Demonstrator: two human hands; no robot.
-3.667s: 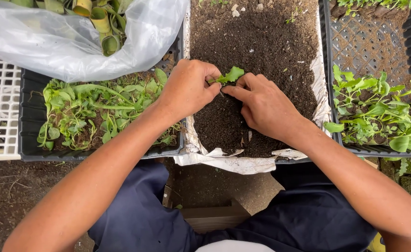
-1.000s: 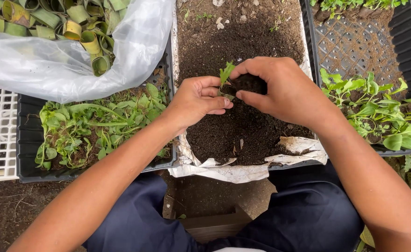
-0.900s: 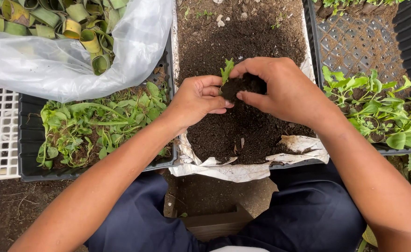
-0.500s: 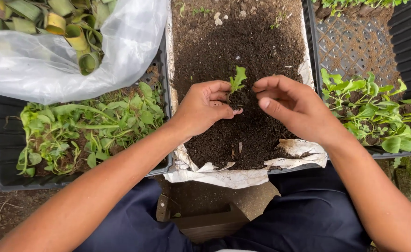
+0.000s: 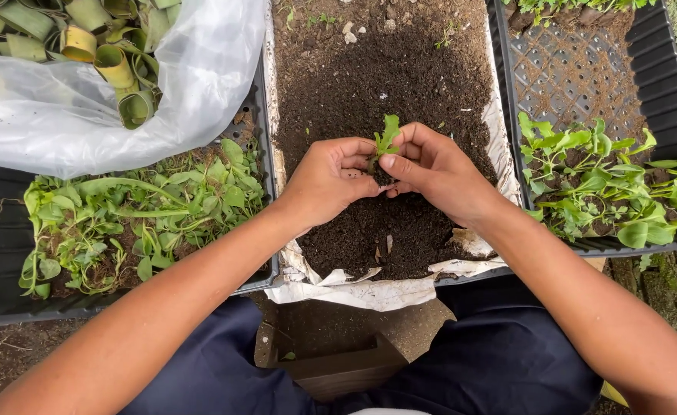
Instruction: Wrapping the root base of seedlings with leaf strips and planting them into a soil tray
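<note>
Seedling stood mid-frame over the soil tray, pinched between left hand and right hand.

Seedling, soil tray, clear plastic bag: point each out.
seedling (image 5: 389,132), head view, on its top leaf.
soil tray (image 5: 369,61), head view, on bare dark soil.
clear plastic bag (image 5: 85,115), head view, on its front film.

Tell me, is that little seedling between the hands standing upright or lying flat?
Upright: the seedling has its leaves pointing up, with the left hand and right hand pinching its base above the soil tray.
</note>
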